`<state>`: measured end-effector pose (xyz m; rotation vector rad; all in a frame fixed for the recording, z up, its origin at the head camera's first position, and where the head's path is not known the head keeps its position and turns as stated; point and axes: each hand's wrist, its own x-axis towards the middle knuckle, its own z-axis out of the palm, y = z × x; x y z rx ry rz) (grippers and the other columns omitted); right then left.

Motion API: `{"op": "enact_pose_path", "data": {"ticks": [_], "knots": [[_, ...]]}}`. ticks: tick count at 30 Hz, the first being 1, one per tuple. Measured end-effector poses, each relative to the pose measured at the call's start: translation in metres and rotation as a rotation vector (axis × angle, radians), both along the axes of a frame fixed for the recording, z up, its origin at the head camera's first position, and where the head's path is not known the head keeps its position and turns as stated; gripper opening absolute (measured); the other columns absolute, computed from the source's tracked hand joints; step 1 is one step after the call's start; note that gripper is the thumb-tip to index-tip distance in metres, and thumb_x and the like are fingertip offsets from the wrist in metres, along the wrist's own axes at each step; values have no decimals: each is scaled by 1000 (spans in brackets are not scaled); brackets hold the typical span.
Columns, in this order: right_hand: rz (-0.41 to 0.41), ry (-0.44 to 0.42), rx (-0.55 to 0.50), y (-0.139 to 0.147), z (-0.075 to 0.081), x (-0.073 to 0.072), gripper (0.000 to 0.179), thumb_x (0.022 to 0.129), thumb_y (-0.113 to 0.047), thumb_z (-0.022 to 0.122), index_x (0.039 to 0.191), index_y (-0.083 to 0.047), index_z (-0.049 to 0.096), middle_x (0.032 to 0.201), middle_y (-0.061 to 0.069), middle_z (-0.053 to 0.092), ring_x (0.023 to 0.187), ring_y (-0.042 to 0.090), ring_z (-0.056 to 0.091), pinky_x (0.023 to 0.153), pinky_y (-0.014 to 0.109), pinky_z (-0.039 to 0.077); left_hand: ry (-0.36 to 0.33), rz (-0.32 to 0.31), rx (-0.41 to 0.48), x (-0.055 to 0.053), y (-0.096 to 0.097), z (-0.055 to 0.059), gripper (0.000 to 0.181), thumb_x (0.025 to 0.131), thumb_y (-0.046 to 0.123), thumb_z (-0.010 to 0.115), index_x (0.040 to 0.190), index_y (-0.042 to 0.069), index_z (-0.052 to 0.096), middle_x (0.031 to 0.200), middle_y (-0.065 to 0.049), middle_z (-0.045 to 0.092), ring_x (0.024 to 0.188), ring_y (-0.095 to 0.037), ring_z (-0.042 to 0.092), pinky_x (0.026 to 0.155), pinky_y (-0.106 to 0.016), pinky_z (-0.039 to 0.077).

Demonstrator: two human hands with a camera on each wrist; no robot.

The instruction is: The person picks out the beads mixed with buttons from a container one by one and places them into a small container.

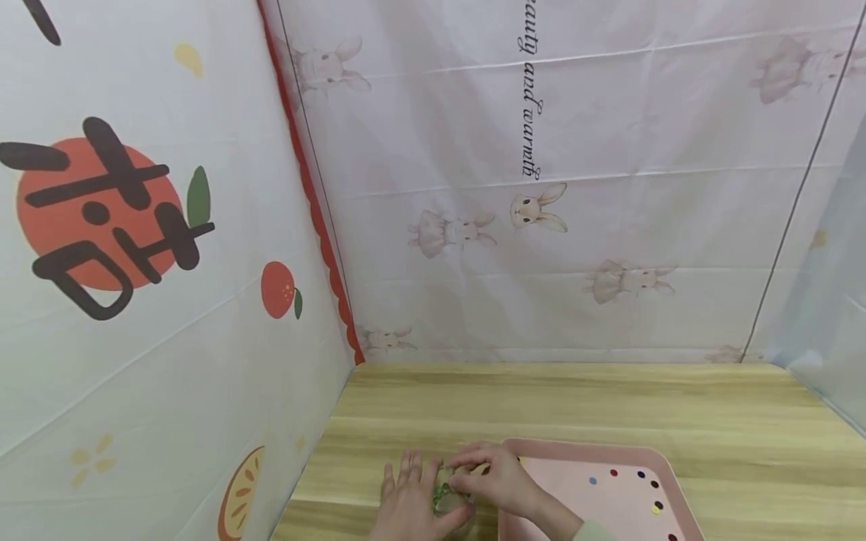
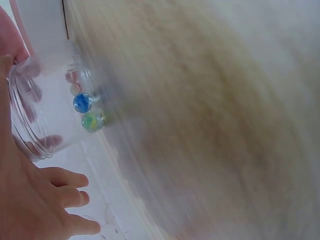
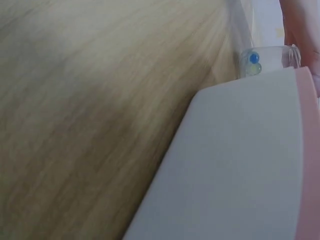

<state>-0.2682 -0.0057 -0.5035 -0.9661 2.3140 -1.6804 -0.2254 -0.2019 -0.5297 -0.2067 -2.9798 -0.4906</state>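
A clear jar (image 2: 55, 107) stands on the table with several glass marbles at its bottom. Among them are a blue marble (image 2: 82, 103) and a green-yellow marble (image 2: 92, 121). In the head view my left hand (image 1: 410, 500) holds the jar from the left, thumb and index finger round it, other fingers stretched out. My right hand (image 1: 497, 481) reaches in from the right, its thumb and index finger bent over the jar's mouth. I cannot tell whether anything lies between those fingertips. In the right wrist view the jar is partly hidden behind the tray's side.
Right beside the jar is a pink tray (image 1: 575, 451) with several small round coloured pieces scattered on it. Both lie on a wood-grain table (image 1: 433, 398). Printed cloths hang as walls, one on the left (image 1: 203, 338) and one behind (image 1: 473, 315).
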Motion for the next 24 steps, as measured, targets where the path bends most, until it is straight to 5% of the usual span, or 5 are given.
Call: {"op": "enact_pose_path", "data": {"ticks": [6, 14, 24], "knots": [[7, 34, 23, 0, -1, 1, 23, 92, -27, 71, 111, -17, 76, 127, 12, 65, 114, 26, 59, 74, 25, 51, 15, -7, -2, -1, 0, 2, 104, 74, 94, 38, 143, 17, 48, 151, -25, 42, 145, -43, 30, 109, -76, 18], [26, -25, 61, -1, -2, -1, 25, 94, -29, 69, 115, -15, 75, 130, 12, 61, 117, 30, 58, 74, 27, 53, 59, -20, -11, 1, 1, 2, 101, 75, 93, 39, 139, 16, 53, 148, -24, 46, 143, -43, 35, 107, -75, 23], [43, 25, 95, -2, -7, -3, 25, 93, -31, 70, 111, -16, 76, 127, 10, 63, 115, 19, 59, 76, 25, 53, 67, -14, -21, 4, 1, 2, 102, 77, 91, 37, 143, 15, 51, 149, -25, 45, 144, -42, 35, 111, -72, 19]]}}
